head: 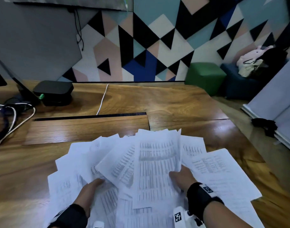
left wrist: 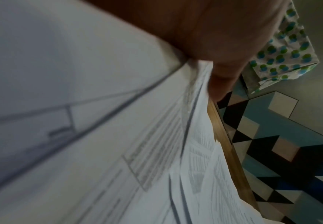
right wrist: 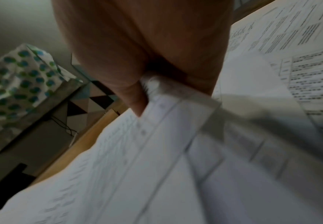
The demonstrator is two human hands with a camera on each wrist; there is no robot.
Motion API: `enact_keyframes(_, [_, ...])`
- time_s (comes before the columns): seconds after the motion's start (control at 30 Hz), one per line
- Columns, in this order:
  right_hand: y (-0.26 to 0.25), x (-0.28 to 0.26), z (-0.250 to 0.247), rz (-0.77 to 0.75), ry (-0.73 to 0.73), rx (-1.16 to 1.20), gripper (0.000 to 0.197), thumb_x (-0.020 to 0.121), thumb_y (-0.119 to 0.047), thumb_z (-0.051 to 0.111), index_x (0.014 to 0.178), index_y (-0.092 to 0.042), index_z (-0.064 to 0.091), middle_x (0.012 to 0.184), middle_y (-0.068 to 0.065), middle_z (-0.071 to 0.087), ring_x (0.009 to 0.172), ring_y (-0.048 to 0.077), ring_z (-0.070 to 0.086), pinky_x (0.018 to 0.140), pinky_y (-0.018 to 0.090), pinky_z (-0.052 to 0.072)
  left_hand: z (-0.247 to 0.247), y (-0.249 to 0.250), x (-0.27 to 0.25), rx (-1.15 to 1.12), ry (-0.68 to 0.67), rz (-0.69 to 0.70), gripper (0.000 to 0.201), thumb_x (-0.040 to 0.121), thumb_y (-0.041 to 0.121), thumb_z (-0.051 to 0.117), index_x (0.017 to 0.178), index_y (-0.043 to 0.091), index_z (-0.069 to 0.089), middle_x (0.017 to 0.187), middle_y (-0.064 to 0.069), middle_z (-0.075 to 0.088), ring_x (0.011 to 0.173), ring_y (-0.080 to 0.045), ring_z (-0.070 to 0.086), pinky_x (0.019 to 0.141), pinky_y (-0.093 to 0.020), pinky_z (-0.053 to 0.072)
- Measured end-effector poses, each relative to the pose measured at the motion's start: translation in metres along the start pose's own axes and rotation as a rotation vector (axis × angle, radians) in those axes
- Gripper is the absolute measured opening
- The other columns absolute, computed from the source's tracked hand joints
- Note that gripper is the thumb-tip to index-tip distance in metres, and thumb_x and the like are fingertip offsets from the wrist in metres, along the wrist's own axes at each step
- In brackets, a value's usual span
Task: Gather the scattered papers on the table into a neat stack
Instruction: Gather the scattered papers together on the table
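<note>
Several printed white papers (head: 150,163) fan out in a loose, overlapping bunch over the near part of the wooden table (head: 173,102). My left hand (head: 93,186) grips the bunch's left side, thumb on top. My right hand (head: 180,176) grips its right side, fingers hidden under the sheets. More papers (head: 223,175) lie flat on the table to the right, beside and under my right wrist. In the left wrist view my left hand (left wrist: 220,72) pinches the sheets' edges (left wrist: 195,121). In the right wrist view my right hand (right wrist: 147,84) pinches a blurred sheet (right wrist: 176,151).
A black box (head: 54,91) and tangled cables (head: 11,116) sit at the table's far left. A white cable (head: 102,99) runs into a slot (head: 91,116) in the tabletop. Beyond the right edge stand a green stool (head: 205,76) and a blue seat (head: 236,84).
</note>
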State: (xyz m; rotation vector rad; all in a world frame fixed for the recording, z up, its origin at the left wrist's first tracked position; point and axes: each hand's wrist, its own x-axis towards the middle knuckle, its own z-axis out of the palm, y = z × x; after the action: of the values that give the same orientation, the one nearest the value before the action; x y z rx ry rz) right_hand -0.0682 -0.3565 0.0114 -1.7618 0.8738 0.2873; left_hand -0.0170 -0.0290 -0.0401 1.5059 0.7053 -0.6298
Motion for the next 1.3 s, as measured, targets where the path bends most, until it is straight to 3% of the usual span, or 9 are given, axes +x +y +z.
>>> enact_keyframes(0.17, [0.018,0.01,0.005,0.145,-0.184,0.023,0.043,0.077,-0.045,0.074,0.11,-0.022,0.059,0.096,0.002,0.071,0.096,0.033,0.069,0.084,0.042,0.057,0.011,0.002,-0.012,0.045,0.04,0.128,0.033,0.088,0.014,0.069,0.119,0.005,0.061,0.115,-0.011,0.068,0.1,-0.027,0.061,0.094,-0.035,0.043])
enact_keyframes(0.4, [0.015,0.02,-0.034,0.091,0.002,0.129,0.06,0.093,-0.027,0.064,0.144,-0.008,0.039,0.146,0.011,0.046,0.13,0.032,0.047,0.111,0.045,0.037,-0.011,0.009,0.0,0.126,0.05,0.12,0.037,0.086,0.02,0.072,0.112,-0.003,0.061,0.097,-0.011,0.07,0.086,-0.028,0.065,0.069,-0.029,0.048])
enact_keyframes(0.57, [0.013,0.028,-0.073,-0.03,-0.054,-0.148,0.02,0.091,-0.03,0.06,0.101,-0.017,0.071,0.104,0.002,0.076,0.095,0.025,0.071,0.096,0.049,0.053,-0.036,0.027,0.005,0.231,0.058,0.12,0.022,0.083,0.011,0.072,0.095,-0.007,0.067,0.079,-0.021,0.074,0.071,-0.036,0.07,0.066,-0.037,0.056])
enact_keyframes(0.63, [0.014,0.035,-0.091,-0.037,-0.077,-0.077,0.021,0.093,-0.025,0.06,0.106,-0.014,0.071,0.1,0.006,0.077,0.094,0.03,0.073,0.094,0.053,0.054,-0.046,0.032,0.013,0.267,0.073,0.099,0.026,0.08,0.012,0.075,0.094,-0.009,0.069,0.077,-0.023,0.075,0.074,-0.04,0.072,0.076,-0.046,0.058])
enact_keyframes(0.8, [0.021,0.047,-0.081,-0.056,-0.221,-0.323,0.027,0.083,-0.035,0.063,0.101,-0.018,0.073,0.099,0.0,0.078,0.093,0.024,0.073,0.093,0.048,0.055,-0.045,0.033,0.018,0.321,0.078,0.098,0.019,0.084,0.012,0.072,0.084,-0.008,0.071,0.064,-0.016,0.074,0.07,-0.034,0.07,0.066,-0.033,0.051])
enact_keyframes(1.0, [0.095,0.119,-0.024,0.034,-0.291,-0.257,0.063,0.059,-0.053,0.067,0.111,-0.018,0.064,0.103,-0.002,0.075,0.095,0.022,0.071,0.09,0.046,0.056,-0.039,0.03,0.009,0.182,-0.019,-0.019,0.023,0.085,0.014,0.066,0.097,-0.005,0.072,0.091,-0.026,0.075,0.088,-0.044,0.071,0.089,-0.047,0.054])
enact_keyframes(1.13, [0.019,0.033,-0.008,-0.103,-0.1,-0.048,0.014,0.09,-0.018,0.059,0.103,-0.017,0.065,0.094,0.0,0.072,0.082,0.013,0.068,0.062,0.023,0.058,-0.037,0.025,0.016,0.197,0.085,0.041,0.026,0.083,0.008,0.07,0.103,-0.008,0.065,0.091,-0.022,0.074,0.086,-0.039,0.069,0.087,-0.042,0.052])
enact_keyframes(1.2, [-0.004,0.017,-0.022,-0.21,0.042,0.136,0.019,0.097,-0.007,0.051,0.096,-0.021,0.063,0.088,-0.002,0.07,0.077,0.011,0.065,0.05,0.013,0.051,-0.038,0.023,0.021,0.2,0.126,0.047,0.031,0.083,0.007,0.071,0.108,-0.009,0.062,0.095,-0.02,0.071,0.088,-0.036,0.068,0.082,-0.039,0.051])
enact_keyframes(1.3, [-0.026,0.016,-0.046,-0.375,0.129,0.242,0.015,0.097,-0.012,0.055,0.096,-0.021,0.067,0.102,0.009,0.075,0.088,0.023,0.072,0.076,0.034,0.059,-0.039,0.02,0.024,0.217,0.146,0.024,0.035,0.083,0.007,0.07,0.112,-0.01,0.06,0.104,-0.023,0.07,0.093,-0.039,0.067,0.08,-0.038,0.05])
